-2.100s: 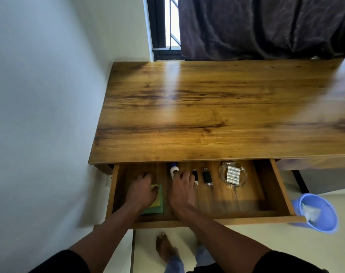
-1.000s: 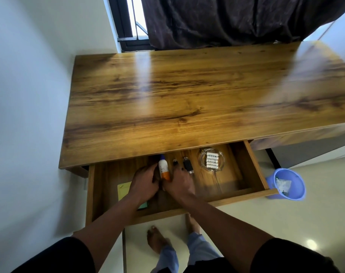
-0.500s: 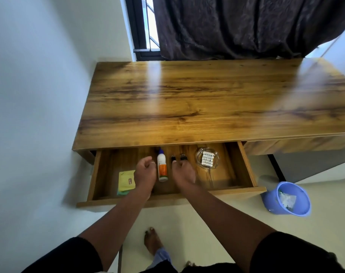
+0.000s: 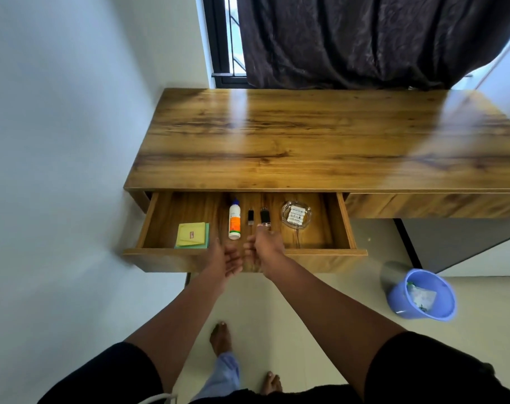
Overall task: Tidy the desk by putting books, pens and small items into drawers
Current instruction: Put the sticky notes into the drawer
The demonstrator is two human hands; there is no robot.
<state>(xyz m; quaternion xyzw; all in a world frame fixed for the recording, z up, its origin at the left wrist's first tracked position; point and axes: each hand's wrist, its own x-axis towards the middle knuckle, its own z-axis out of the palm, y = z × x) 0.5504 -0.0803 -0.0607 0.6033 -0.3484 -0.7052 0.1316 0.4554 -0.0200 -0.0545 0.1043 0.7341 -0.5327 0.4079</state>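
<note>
While the drawer (image 4: 166, 259) stands pulled out beneath the wooden desk (image 4: 306, 141), your left hand (image 4: 226, 262) hovers at its front panel with fingers relaxed, grasping nothing, and your right hand (image 4: 265, 246) sits just beside it, fingers loosely curled and empty. Inside the drawer, left to right, lie yellow sticky notes (image 4: 192, 234), a white bottle (image 4: 234, 220), two small black items (image 4: 265, 217) and a glass ashtray (image 4: 296, 214). A blue bin (image 4: 423, 295) stands on the floor, right.
</note>
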